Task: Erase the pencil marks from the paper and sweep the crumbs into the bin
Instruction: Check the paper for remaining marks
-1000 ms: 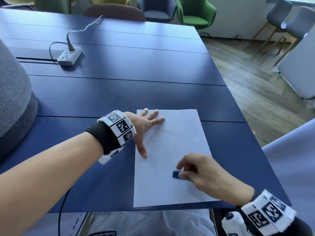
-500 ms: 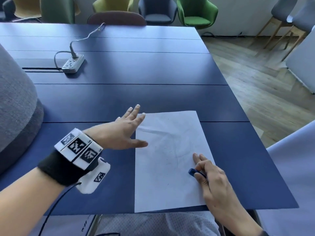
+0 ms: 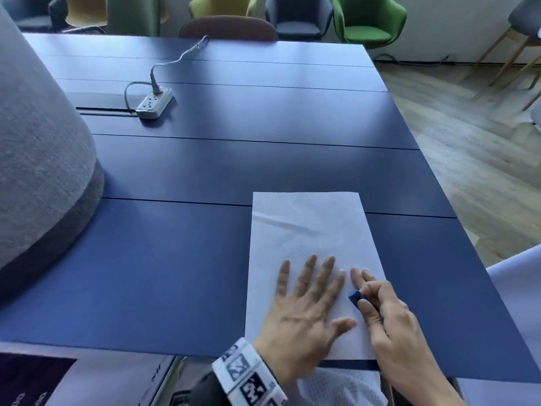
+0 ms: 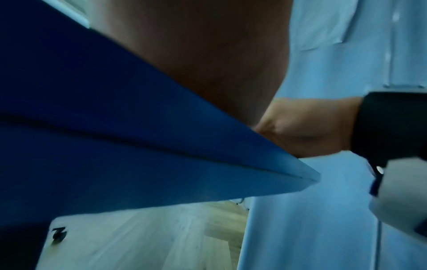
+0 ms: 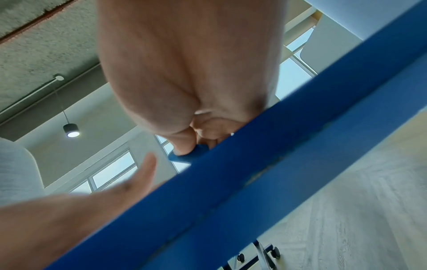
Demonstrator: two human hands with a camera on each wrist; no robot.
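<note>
Firmly pinched between the thumb and fingers of the right hand (image 3: 389, 315), a small dark blue block eraser (image 3: 356, 296) touches the near right part of a white rectangular sheet of paper (image 3: 307, 230). From the right wrist view the thumb presses on the eraser (image 5: 184, 155) just above the table edge. Just left of it, the left hand (image 3: 304, 312) lies flat on the sheet with fingers spread and straight, thumb pointing right toward the eraser. The paper lies on a dark blue tabletop (image 3: 205, 171), its near edge at the table's near edge; a faint crease crosses its far part, and any pencil marks are too faint to make out. At the far left sits a white power strip (image 3: 153, 104) with a grey cable. No writing is readable; the wristband (image 3: 248, 373) shows black-and-white square markers.
</note>
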